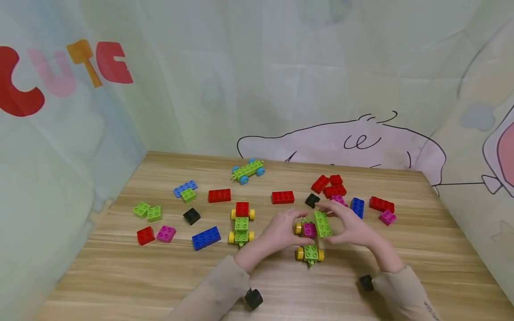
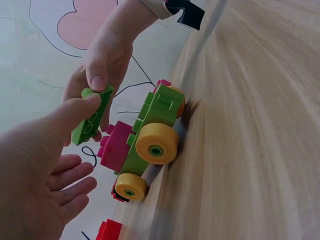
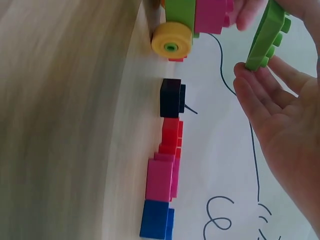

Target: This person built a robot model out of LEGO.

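Note:
My right hand (image 1: 348, 223) holds a flat lime-green brick (image 1: 322, 224) between thumb and fingers. The brick is tilted, with its studs facing right in the right wrist view. Right beside it and lower stands a lime-green toy car (image 2: 162, 106) with yellow wheels. A magenta brick (image 2: 118, 145) is seated on the car's middle. On the car's left side, my left hand (image 1: 283, 229) has its fingers loosely bent and apart. Its thumb overlaps the held brick in the left wrist view, while its other fingers extend with nothing between them.
Another yellow-wheeled car (image 1: 242, 224) with a red brick stands to the left. A blue-wheeled green base (image 1: 248, 170) sits at the back. Loose bricks lie on both sides, including a blue one (image 1: 206, 238), a black one (image 1: 312, 200) and a red one (image 1: 382, 204).

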Available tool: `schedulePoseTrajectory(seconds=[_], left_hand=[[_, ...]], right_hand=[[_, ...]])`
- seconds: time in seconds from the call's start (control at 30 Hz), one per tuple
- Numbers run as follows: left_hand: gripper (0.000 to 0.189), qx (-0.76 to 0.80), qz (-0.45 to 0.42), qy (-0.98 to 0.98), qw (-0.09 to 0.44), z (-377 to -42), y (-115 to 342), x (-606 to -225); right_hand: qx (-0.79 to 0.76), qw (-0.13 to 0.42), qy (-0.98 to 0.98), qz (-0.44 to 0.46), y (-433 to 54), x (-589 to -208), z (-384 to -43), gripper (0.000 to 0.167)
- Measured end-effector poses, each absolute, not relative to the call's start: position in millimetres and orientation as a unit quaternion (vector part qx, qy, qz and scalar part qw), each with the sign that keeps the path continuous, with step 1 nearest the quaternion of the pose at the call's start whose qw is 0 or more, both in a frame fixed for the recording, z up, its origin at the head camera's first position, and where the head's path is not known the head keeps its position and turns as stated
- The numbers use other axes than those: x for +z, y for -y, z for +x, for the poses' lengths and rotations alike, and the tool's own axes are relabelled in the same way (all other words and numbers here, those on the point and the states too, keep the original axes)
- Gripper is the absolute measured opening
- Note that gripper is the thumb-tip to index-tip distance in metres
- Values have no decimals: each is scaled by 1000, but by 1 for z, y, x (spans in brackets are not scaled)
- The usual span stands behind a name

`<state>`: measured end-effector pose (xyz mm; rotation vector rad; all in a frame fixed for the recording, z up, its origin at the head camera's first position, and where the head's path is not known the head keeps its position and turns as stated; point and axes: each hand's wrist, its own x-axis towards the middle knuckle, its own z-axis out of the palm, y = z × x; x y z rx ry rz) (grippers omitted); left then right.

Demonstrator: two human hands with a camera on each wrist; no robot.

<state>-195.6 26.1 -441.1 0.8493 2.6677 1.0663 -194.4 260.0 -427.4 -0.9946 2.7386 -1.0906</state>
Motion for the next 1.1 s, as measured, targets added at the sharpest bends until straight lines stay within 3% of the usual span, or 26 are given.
schedulePoseTrajectory(seconds=[0.43, 1.1], left_hand=[[78, 355, 310, -879, 74, -194, -24, -438], [69, 379, 282, -878, 77, -197, -20, -435]], right_hand=[[-336, 37, -887, -314, -249, -426, -190, 82], [-349, 37, -882, -315, -246, -433, -192, 77]])
